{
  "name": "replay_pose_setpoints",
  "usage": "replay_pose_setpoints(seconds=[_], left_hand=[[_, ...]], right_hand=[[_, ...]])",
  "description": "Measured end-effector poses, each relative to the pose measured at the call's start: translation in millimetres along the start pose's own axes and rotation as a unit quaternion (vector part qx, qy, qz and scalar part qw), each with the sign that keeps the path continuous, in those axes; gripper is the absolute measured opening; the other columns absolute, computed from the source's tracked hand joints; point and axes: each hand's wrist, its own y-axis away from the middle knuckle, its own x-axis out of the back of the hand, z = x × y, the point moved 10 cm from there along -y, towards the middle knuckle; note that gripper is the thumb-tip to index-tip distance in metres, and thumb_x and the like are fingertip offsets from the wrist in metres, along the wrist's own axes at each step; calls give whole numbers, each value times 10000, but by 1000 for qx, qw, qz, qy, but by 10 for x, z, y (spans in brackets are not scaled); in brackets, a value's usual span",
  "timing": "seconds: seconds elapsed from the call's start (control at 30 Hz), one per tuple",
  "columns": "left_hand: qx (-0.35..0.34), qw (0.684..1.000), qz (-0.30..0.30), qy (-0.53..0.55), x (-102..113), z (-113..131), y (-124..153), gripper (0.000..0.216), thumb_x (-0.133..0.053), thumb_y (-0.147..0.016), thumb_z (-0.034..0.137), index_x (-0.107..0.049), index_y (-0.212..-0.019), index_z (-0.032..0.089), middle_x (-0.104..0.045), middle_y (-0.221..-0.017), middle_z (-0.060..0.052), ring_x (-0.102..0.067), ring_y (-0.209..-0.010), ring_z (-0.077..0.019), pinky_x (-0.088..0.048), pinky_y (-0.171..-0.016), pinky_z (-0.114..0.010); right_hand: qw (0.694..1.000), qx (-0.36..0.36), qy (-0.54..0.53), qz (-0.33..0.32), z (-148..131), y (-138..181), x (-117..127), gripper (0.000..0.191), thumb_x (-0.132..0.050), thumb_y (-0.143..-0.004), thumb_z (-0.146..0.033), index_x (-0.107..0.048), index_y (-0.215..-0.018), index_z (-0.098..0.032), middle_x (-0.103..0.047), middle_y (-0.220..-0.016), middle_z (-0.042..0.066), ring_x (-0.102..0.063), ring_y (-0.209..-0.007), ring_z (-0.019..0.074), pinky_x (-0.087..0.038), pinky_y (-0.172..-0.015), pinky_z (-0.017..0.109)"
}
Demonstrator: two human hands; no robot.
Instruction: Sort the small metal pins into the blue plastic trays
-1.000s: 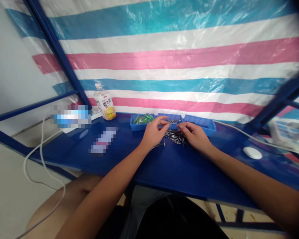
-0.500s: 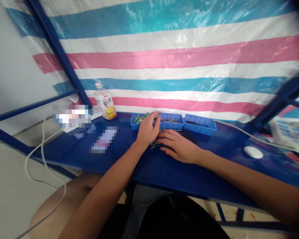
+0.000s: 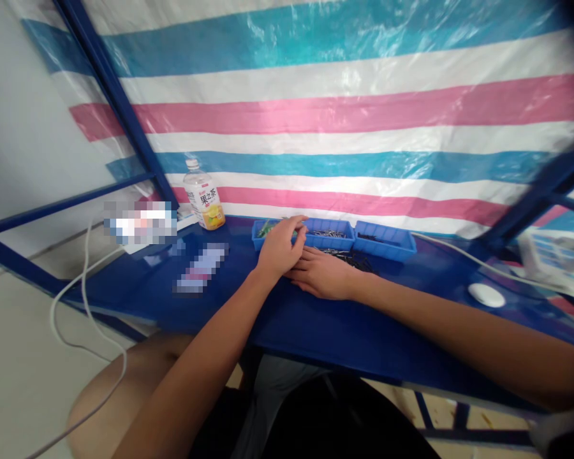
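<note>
My left hand [image 3: 281, 245] is held palm inward at the right side of a blue bin with green pieces [image 3: 266, 228]. Its fingers curve loosely forward with a gap between them, and I make out nothing in its grasp. My right hand [image 3: 324, 274] lies flat, palm down, its fingertips close under my left hand. It covers part of a loose pile of thin black and silver screw-like pieces [image 3: 349, 258] on the blue table. Behind the pile, a second blue bin [image 3: 330, 241] holds silver pieces. To its right, a third blue bin [image 3: 387, 247] holds a few dark ones.
A drink bottle [image 3: 205, 197] stands at the back left, near a blurred-out box and a blurred-out flat item on the blue table [image 3: 249, 306]. At right lie a white mouse-like object [image 3: 486, 294] and a white cable [image 3: 463, 253]. Blue metal posts frame both sides.
My right hand has slid left over the pile, its fingers now closer together and nearer my left hand. More dark pieces show at the right. My left hand has shifted slightly left.
</note>
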Motion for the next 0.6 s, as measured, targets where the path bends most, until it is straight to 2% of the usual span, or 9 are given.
replay_pose_setpoints(seconds=[0.13, 0.3, 0.47, 0.6], left_hand=[[-5, 1000, -8, 14, -85, 15, 13, 326, -529, -1051, 253, -648, -1347, 186, -789, -1128, -85, -735, -1112, -239, -551, -1072, -404], [-13, 999, -43, 12, -276, 41, 40, 306, -530, -1045, 250, -671, -1308, 180, -787, -1186, -99, -731, -1122, -258, -548, -1073, -427], [-18, 997, -69, 13, -401, 61, 73, 299, -518, -1058, 256, -679, -1295, 171, -778, -1233, -104, -717, -1174, -270, -528, -1100, -449], [-9, 997, -76, 20, -432, 39, 83, 289, -530, -1056, 267, -688, -1284, 183, -783, -1219, -103, -723, -1168, -272, -538, -1090, -444]], right_hand=[[999, -29, 4, -14, 82, 230, 117, 374, -589, -1027, -203, -730, -1373, -214, -770, -1282, 128, -599, -1294, 311, -459, -1151, 535], [999, -50, 0, -6, 143, 467, 229, 350, -627, -988, -155, -755, -1298, -259, -786, -1195, 105, -629, -1224, 282, -479, -1101, 472], [997, -80, 24, 1, 208, 596, 271, 251, -584, -1018, -182, -780, -1164, -233, -780, -1093, 120, -651, -1107, 288, -506, -1005, 459], [993, -115, 27, 19, 302, 668, 292, 237, -545, -1056, -226, -765, -1144, -214, -767, -1076, 125, -661, -1057, 288, -519, -953, 461]])
